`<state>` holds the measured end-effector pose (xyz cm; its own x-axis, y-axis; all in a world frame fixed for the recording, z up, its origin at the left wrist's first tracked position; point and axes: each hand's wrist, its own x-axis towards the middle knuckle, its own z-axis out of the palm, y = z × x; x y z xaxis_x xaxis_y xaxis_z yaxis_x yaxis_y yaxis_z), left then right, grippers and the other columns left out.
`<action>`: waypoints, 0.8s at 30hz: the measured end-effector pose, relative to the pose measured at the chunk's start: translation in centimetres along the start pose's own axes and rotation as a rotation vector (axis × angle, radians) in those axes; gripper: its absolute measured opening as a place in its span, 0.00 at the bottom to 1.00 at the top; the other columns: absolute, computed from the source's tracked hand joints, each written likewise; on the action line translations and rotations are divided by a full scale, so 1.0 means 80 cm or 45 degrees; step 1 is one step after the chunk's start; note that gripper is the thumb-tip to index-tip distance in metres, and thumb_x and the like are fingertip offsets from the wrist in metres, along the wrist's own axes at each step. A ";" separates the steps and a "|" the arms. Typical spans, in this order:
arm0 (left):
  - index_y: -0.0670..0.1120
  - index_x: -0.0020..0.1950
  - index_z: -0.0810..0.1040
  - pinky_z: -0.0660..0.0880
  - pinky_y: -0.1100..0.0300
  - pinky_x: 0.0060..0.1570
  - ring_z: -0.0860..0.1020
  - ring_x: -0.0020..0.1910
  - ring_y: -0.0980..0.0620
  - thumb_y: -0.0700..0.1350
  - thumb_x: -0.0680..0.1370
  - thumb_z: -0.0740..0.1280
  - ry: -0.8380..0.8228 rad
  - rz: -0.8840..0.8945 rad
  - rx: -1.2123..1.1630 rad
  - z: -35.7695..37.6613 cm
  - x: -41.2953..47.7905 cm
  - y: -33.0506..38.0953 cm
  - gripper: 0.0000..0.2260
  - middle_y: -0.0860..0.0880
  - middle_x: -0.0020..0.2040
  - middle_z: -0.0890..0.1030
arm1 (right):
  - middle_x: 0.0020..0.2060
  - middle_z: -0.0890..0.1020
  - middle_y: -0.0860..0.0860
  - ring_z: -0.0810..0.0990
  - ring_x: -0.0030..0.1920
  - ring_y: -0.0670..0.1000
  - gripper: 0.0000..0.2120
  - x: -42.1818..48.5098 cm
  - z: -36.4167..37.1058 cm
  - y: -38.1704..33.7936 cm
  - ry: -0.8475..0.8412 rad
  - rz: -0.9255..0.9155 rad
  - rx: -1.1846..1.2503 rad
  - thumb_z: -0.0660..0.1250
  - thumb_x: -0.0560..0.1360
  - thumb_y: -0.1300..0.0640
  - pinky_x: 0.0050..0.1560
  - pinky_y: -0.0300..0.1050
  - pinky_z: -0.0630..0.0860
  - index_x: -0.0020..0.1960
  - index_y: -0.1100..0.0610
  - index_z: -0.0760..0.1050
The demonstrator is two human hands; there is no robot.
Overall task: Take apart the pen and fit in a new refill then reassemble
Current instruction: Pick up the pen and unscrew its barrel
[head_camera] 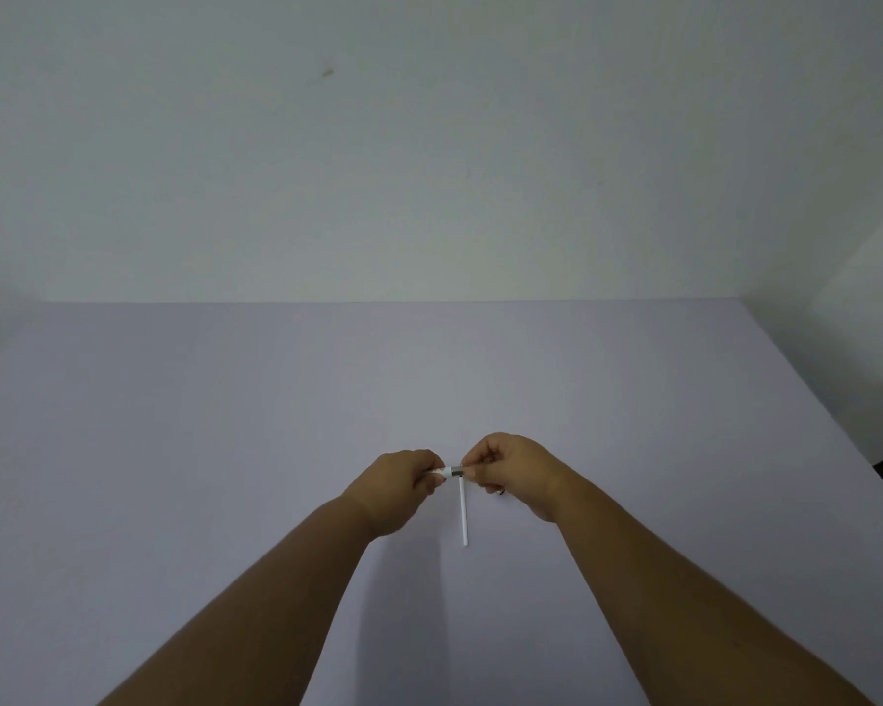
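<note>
- Your left hand (396,489) and right hand (513,473) meet above the pale lilac table (225,450), each pinched closed on one end of the pen (452,471).
- Only a short stretch of the pen shows between your fingertips: a white part on the left, a grey metallic band on the right. The rest is hidden inside your fists.
- A thin white refill (463,512) lies on the table just below your hands, running toward you, its far end under the pen.
- Whether that refill is the new one or the old one cannot be told from here.
- Judging by the two-handed grip at the joint, you are twisting or pulling the barrel halves; whether apart or back together is unclear.
- A small dark bit shows under your right hand, too small to identify.
- Likely left: seat the refill and close the pen.
</note>
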<state>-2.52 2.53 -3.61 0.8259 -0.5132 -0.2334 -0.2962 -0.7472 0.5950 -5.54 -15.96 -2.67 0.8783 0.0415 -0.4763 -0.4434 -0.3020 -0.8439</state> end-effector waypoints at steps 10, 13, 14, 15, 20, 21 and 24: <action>0.45 0.54 0.78 0.70 0.60 0.44 0.74 0.42 0.51 0.46 0.81 0.58 0.052 0.021 -0.019 -0.005 -0.007 0.009 0.10 0.49 0.45 0.79 | 0.39 0.79 0.51 0.75 0.38 0.48 0.06 -0.004 0.004 -0.010 0.003 -0.027 -0.007 0.69 0.73 0.63 0.40 0.39 0.73 0.44 0.53 0.77; 0.45 0.54 0.77 0.70 0.60 0.45 0.75 0.44 0.50 0.46 0.81 0.58 0.055 0.026 -0.004 -0.007 -0.008 0.008 0.10 0.48 0.47 0.81 | 0.39 0.81 0.52 0.77 0.37 0.48 0.06 -0.008 0.004 -0.014 -0.015 0.035 0.055 0.68 0.75 0.53 0.40 0.38 0.76 0.46 0.56 0.79; 0.45 0.54 0.77 0.70 0.60 0.45 0.75 0.44 0.51 0.46 0.81 0.58 0.054 0.028 0.000 -0.007 -0.008 0.008 0.10 0.48 0.47 0.81 | 0.38 0.82 0.52 0.77 0.36 0.48 0.09 -0.008 0.005 -0.014 0.002 0.050 0.050 0.67 0.76 0.51 0.40 0.39 0.76 0.46 0.58 0.79; 0.45 0.54 0.77 0.70 0.61 0.45 0.75 0.44 0.51 0.47 0.81 0.58 0.053 0.029 0.001 -0.007 -0.009 0.008 0.10 0.47 0.48 0.81 | 0.37 0.82 0.52 0.76 0.35 0.47 0.09 -0.009 0.005 -0.014 0.022 0.046 0.023 0.66 0.76 0.52 0.39 0.39 0.76 0.45 0.58 0.79; 0.45 0.54 0.77 0.69 0.60 0.44 0.74 0.43 0.51 0.47 0.81 0.58 0.075 0.028 0.000 -0.006 -0.009 0.012 0.10 0.46 0.49 0.82 | 0.41 0.81 0.51 0.76 0.39 0.49 0.03 -0.007 0.004 -0.014 0.043 0.001 -0.005 0.70 0.73 0.57 0.42 0.40 0.74 0.46 0.54 0.78; 0.45 0.54 0.77 0.69 0.61 0.44 0.74 0.43 0.51 0.47 0.81 0.58 0.081 0.026 0.000 -0.008 -0.008 0.011 0.11 0.46 0.49 0.82 | 0.41 0.81 0.52 0.76 0.38 0.49 0.06 -0.008 0.004 -0.017 0.042 0.023 0.006 0.69 0.74 0.54 0.41 0.39 0.75 0.46 0.56 0.79; 0.45 0.55 0.77 0.69 0.61 0.44 0.74 0.43 0.52 0.47 0.81 0.58 0.075 0.030 0.036 -0.007 -0.009 0.011 0.10 0.46 0.50 0.82 | 0.39 0.81 0.53 0.76 0.36 0.47 0.05 -0.008 0.004 -0.017 0.042 0.024 -0.026 0.67 0.75 0.56 0.40 0.38 0.75 0.44 0.58 0.79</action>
<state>-3.12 2.51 -2.52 0.8450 -0.5059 -0.1732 -0.3289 -0.7471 0.5777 -5.57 -15.26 -1.28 0.8756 0.0042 -0.4830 -0.4562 -0.3217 -0.8297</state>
